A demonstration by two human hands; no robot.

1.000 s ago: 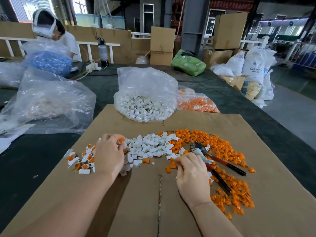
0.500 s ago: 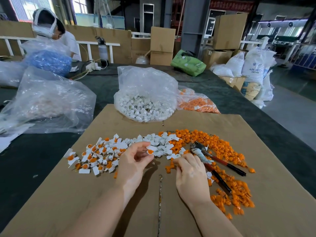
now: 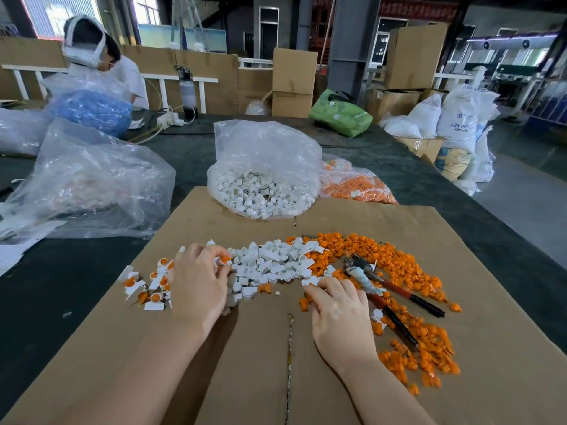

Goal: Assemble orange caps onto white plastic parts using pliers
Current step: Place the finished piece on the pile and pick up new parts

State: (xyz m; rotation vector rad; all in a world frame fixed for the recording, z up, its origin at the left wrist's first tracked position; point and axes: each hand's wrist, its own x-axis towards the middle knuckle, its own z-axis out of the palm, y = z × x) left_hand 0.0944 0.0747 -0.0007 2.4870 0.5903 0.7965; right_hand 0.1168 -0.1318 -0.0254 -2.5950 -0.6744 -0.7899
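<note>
1. Left hand (image 3: 198, 289) low over the brown cardboard sheet (image 3: 460, 348), palm down, at the left end of the white parts pile (image 3: 270, 265).
2. Left grip together: fingertips (image 3: 221, 261) curled and pinching a small white part with an orange cap (image 3: 225, 259).
3. Right hand (image 3: 340, 314) flat-ish on the cardboard, just below the middle of the piles.
4. Right fingers bent, tips down among loose white and orange bits; cannot tell if this grip is clamped on anything.
5. Pliers (image 3: 377, 286) lying on the cardboard just right of the right hand, not held, metal nose pointing up and left, red and black handles spread toward the lower right.
6. Loose orange caps (image 3: 399, 265) spread wide around and under the pliers, running down to the lower right.
7. Finished pieces (image 3: 144, 286), white with orange on top, in a small heap left of the left hand.
8. Clear bag of white parts (image 3: 264, 191) at the far edge of the cardboard, open at the top.
9. Bag of orange caps (image 3: 356, 185) just right of it, touching it.
10. Big crinkly clear bag (image 3: 92, 185) on the dark bench (image 3: 46, 286) to the left.
11. Another person (image 3: 101, 59) far back left, behind a bag of blue things (image 3: 92, 108).
</note>
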